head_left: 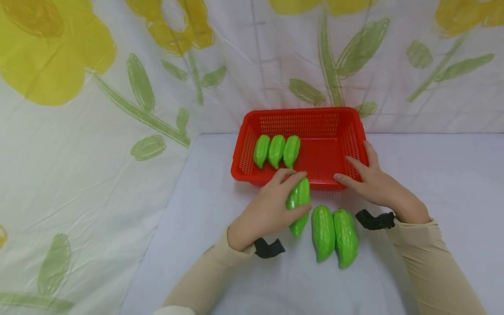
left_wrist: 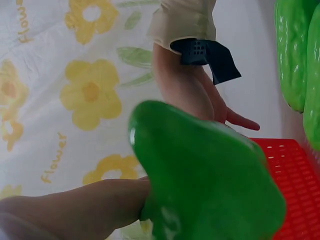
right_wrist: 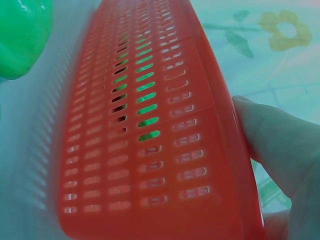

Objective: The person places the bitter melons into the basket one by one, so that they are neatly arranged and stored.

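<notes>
In the head view my left hand (head_left: 271, 208) grips a green ridged vegetable-like piece (head_left: 298, 203) just in front of the red basket. The same piece (left_wrist: 200, 175) fills the middle of the left wrist view. My right hand (head_left: 376, 181) holds the right front corner of the red basket (head_left: 327, 164), with fingers over its rim. The right wrist view shows the basket's slotted wall (right_wrist: 150, 120) and my right hand (right_wrist: 285, 145) at its rim. Three smaller-looking green pieces (head_left: 277, 150) lie side by side in the basket's left part.
Two more green pieces (head_left: 334, 236) lie side by side on the white table (head_left: 307, 288), between my forearms. A cloth with yellow flowers (head_left: 236, 52) hangs behind the basket and along the left side. Black straps sit at both wrists.
</notes>
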The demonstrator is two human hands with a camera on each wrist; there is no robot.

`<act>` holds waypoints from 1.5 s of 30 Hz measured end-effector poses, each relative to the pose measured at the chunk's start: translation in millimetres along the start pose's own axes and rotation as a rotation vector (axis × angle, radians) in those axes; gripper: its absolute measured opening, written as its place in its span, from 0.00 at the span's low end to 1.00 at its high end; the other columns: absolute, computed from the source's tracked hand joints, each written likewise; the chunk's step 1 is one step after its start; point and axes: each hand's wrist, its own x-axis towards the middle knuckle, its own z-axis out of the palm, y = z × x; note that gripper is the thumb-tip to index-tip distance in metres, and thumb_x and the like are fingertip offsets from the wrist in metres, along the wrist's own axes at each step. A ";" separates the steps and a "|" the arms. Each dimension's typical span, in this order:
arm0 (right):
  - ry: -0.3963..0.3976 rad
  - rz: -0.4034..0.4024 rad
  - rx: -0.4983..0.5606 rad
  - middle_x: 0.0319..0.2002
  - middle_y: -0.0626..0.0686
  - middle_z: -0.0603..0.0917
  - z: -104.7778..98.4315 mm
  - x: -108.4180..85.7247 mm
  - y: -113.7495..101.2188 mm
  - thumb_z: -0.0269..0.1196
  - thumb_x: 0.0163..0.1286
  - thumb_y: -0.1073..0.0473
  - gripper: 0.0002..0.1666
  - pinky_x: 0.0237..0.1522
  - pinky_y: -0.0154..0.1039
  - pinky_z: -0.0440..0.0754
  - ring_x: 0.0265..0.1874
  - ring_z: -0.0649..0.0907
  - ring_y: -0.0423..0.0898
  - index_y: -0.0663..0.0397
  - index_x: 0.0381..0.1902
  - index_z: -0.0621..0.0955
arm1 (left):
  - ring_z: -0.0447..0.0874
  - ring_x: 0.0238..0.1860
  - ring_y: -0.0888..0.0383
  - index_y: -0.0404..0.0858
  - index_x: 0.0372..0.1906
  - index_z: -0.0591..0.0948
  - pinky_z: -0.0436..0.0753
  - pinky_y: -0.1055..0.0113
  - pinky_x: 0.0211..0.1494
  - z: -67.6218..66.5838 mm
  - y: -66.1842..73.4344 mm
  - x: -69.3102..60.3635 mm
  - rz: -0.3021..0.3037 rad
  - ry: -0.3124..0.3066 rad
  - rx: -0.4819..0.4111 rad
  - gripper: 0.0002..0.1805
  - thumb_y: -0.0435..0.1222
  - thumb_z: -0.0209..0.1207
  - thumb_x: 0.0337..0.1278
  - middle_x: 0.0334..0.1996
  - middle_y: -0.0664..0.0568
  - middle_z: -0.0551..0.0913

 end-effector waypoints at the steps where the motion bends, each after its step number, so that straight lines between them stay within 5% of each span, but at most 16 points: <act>1: 0.001 0.000 0.000 0.80 0.61 0.17 0.1 0.1 0.1 0.52 0.76 0.28 0.58 0.58 0.78 0.74 0.69 0.62 0.81 0.63 0.83 0.50 | 0.79 0.62 0.53 0.46 0.78 0.69 0.85 0.60 0.61 -1.5 -0.7 2.5 -0.005 0.002 -0.001 0.39 0.48 0.68 0.66 0.70 0.48 0.70; 22: 0.004 0.001 0.004 0.80 0.61 0.17 -0.7 -0.3 1.5 0.52 0.76 0.28 0.58 0.57 0.77 0.75 0.69 0.62 0.81 0.63 0.83 0.50 | 0.71 0.71 0.49 0.46 0.80 0.66 0.84 0.55 0.64 -32.7 -0.7 57.1 -0.048 0.009 0.070 0.40 0.51 0.65 0.68 0.74 0.44 0.67; 45: -0.007 0.009 -0.004 0.80 0.61 0.17 0.5 0.2 0.0 0.52 0.75 0.26 0.58 0.56 0.75 0.78 0.68 0.65 0.80 0.62 0.83 0.51 | 0.76 0.55 0.55 0.47 0.80 0.65 0.82 0.67 0.48 -38.3 -11.9 118.1 -0.114 -0.050 0.097 0.40 0.53 0.62 0.69 0.69 0.46 0.70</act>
